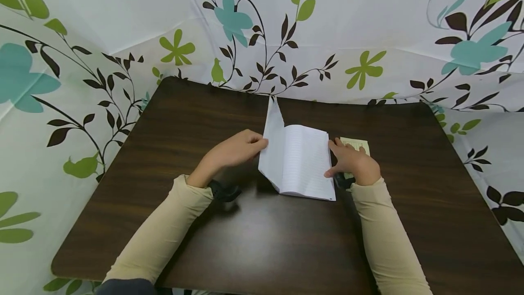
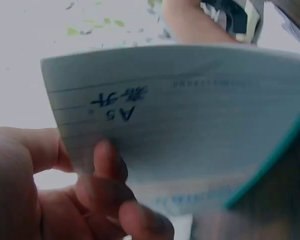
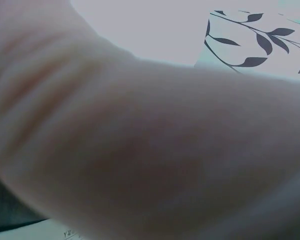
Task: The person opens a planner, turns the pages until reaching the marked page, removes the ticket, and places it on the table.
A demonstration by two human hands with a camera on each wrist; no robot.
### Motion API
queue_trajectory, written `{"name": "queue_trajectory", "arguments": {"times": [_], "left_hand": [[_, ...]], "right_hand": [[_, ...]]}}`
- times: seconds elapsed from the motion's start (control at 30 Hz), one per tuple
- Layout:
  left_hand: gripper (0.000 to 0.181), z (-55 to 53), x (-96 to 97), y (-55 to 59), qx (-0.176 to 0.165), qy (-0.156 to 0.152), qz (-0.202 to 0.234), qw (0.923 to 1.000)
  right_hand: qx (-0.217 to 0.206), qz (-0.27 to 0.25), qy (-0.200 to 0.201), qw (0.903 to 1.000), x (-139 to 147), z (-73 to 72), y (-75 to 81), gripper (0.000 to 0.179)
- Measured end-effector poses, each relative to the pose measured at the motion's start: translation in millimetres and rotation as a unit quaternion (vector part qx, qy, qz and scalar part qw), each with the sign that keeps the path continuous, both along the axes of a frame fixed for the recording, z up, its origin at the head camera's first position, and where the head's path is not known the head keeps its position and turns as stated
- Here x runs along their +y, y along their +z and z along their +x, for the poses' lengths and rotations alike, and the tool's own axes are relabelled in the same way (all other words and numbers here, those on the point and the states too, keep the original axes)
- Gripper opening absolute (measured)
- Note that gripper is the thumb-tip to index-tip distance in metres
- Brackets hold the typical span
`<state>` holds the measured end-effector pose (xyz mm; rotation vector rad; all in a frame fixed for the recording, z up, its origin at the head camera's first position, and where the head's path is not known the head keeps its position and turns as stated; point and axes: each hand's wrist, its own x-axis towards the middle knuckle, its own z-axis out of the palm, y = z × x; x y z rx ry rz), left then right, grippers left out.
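Observation:
An open notebook with lined pages lies on the dark table. Its left leaf stands raised, and the left hand pinches that leaf's outer edge. In the left wrist view the lined leaf carries dark handwriting that appears upside down, and the left hand's fingers curl against it. At the notebook's right edge the right hand rests with thumb and fingers spread, the thumb touching the page. Partly under that hand is a yellow paper. The right wrist view is mostly filled by blurred skin; its fingertips are hidden.
The dark wood table extends around the notebook on all sides. Behind it hangs a white cloth with leaf and flower prints. Each wrist carries a black device, the left one hanging close above the tabletop.

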<state>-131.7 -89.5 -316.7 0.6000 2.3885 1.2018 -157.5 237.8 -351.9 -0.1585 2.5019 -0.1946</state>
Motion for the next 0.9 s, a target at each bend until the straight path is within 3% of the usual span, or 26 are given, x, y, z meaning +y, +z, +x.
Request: {"name": "queue_trajectory", "arguments": {"times": [0.17,0.37,0.73,0.9], "left_hand": [[0.041,-3.6,44.1,8.1,0.044,-0.013,-0.045,0.9979],[0.043,-2.8,88.8,9.8,0.071,-0.028,-0.130,0.9885],[0.047,-3.5,138.5,-3.2,0.062,-0.040,-0.201,0.9768],[0.051,-4.1,153.7,-12.1,0.063,-0.047,-0.222,0.9718]], "right_hand": [[0.001,0.003,0.002,1.0000,1,-0.2,-1.5,0.117],[0.002,0.011,0.009,0.9999,3,0.8,-0.6,0.113],[-0.002,0.002,0.024,0.9997,9,-3.0,1.1,0.109],[-0.022,-0.057,0.027,0.9978,19,-7.1,5.4,0.102]]}}
